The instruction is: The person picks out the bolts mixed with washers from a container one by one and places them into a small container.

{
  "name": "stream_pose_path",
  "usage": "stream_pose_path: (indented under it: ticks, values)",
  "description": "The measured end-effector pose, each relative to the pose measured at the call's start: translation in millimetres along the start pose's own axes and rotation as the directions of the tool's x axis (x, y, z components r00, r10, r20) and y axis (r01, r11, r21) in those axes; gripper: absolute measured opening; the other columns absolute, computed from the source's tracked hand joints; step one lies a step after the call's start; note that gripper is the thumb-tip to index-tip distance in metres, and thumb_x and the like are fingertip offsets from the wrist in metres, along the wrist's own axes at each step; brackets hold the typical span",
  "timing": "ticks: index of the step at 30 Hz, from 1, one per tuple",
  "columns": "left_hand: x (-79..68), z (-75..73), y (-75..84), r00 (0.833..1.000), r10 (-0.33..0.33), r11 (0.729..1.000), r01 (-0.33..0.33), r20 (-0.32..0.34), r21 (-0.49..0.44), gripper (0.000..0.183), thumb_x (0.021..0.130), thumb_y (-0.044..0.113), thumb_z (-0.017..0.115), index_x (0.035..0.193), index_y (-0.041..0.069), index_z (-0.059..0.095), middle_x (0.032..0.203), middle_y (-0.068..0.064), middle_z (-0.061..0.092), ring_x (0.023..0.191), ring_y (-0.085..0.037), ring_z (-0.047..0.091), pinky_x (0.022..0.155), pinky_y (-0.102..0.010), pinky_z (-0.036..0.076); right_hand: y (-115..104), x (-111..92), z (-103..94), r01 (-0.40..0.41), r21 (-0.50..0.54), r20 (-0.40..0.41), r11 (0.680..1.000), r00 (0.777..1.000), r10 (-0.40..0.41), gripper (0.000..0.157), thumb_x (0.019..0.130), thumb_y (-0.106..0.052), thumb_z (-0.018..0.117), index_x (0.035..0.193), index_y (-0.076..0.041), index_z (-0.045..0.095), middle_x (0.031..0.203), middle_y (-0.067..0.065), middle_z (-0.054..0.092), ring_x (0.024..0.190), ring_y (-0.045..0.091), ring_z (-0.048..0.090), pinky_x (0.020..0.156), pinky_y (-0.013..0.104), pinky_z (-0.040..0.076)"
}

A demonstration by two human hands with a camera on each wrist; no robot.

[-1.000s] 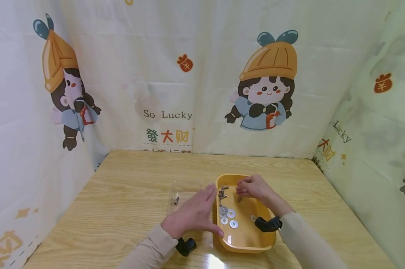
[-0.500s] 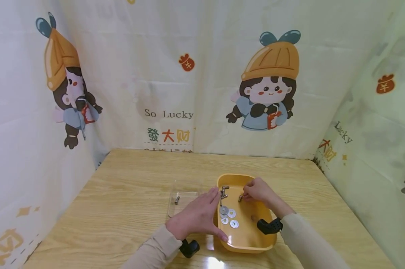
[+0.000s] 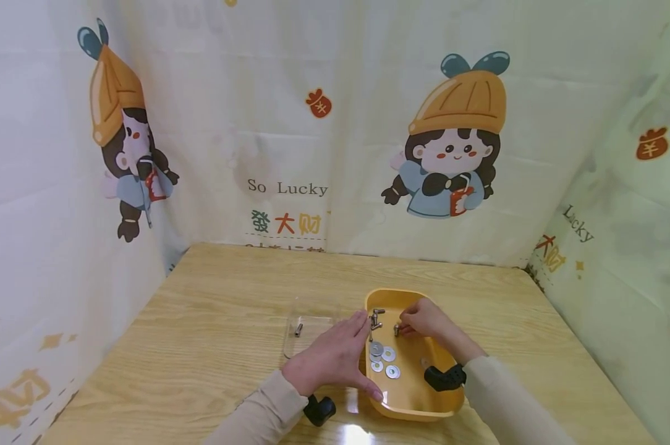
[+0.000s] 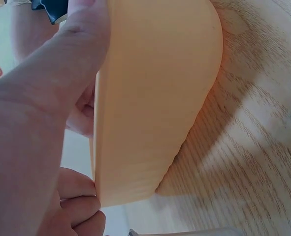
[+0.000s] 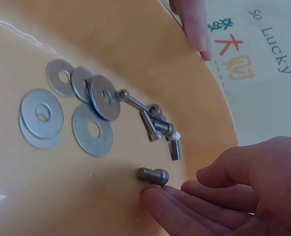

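My left hand rests along the left side of a yellow tray, its fingers and spread thumb touching the rim. Over the tray's right side reaches my right hand. In the right wrist view, its fingertips are right at a short socket-head bolt lying on the tray floor, while the thumb stands apart from it. A cluster of bolts lies nearby along the tray wall. Several flat metal washers lie beside them, some overlapping.
Left of the tray stands a clear plastic box, partly hidden behind my left hand, with one bolt inside. All of this is on a wooden table. A printed curtain hangs along the table's back edge.
My right hand has lowered from the tray's far part toward the single bolt, its fingertips now beside it. The left hand keeps its place at the rim; the head view has shifted slightly.
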State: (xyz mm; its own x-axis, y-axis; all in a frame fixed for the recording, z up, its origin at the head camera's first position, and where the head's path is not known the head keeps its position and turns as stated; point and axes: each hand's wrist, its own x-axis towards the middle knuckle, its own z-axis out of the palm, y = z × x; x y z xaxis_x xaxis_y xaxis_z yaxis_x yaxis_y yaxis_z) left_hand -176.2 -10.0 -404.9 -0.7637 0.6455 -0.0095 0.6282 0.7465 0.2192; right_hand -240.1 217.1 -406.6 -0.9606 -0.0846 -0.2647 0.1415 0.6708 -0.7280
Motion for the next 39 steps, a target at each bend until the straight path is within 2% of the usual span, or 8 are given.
stream_pose_path:
  ticks: [5,12,20,35,39]
  values:
    - [-0.8,-1.6,1.2,1.0,-0.002,1.0,0.002,0.004,0.009,0.132,0.064,0.084,0.066,0.157,0.001,0.02,0.165,-0.017,0.02,0.153,-0.027,0.021,0.123,-0.038,0.026,-2,-2,5.1,0.03,0.083,0.031,0.996,0.999,-0.033,0.027,0.093,0.002,0.055,0.111,0.019,0.064,0.09,0.024,0.074,0.078,0.027,0.074,0.072,0.038,0.063]
    - [-1.4,-1.2,1.0,1.0,0.004,1.0,-0.004,0.015,0.013,0.131,0.066,0.084,0.063,0.157,0.001,0.02,0.165,-0.017,0.019,0.153,-0.026,0.02,0.124,-0.038,0.026,-7,-4,12.6,0.059,0.13,0.064,0.99,0.996,-0.067,0.024,0.092,0.001,0.059,0.108,0.018,0.065,0.088,0.025,0.073,0.077,0.03,0.074,0.073,0.04,0.063]
    - [-1.0,1.0,0.4,1.0,0.016,1.0,-0.016,-0.002,0.019,0.131,0.066,0.083,0.066,0.157,0.001,0.019,0.164,-0.018,0.02,0.153,-0.027,0.022,0.122,-0.039,0.029,-8,-7,18.6,0.083,0.195,0.103,0.977,0.989,-0.104,0.024,0.092,0.002,0.058,0.106,0.02,0.065,0.088,0.027,0.073,0.075,0.029,0.074,0.073,0.04,0.063]
    - [-2.5,0.4,0.3,0.998,0.048,0.998,-0.046,-0.036,0.051,0.13,0.066,0.081,0.067,0.156,-0.002,0.023,0.162,-0.021,0.024,0.151,-0.03,0.026,0.121,-0.04,0.032,-9,-9,29.1,0.072,0.181,0.143,0.981,0.985,-0.098,0.023,0.093,-0.001,0.059,0.107,0.016,0.067,0.087,0.02,0.074,0.075,0.02,0.073,0.07,0.033,0.063]
    - [-2.4,0.4,0.7,0.999,0.038,0.998,-0.037,-0.021,0.044,0.13,0.067,0.082,0.066,0.156,-0.001,0.022,0.163,-0.019,0.022,0.152,-0.028,0.024,0.122,-0.04,0.03,-11,-8,32.8,0.068,0.182,0.13,0.981,0.987,-0.092,0.022,0.093,-0.002,0.06,0.106,0.014,0.069,0.086,0.018,0.075,0.076,0.02,0.073,0.071,0.032,0.063]
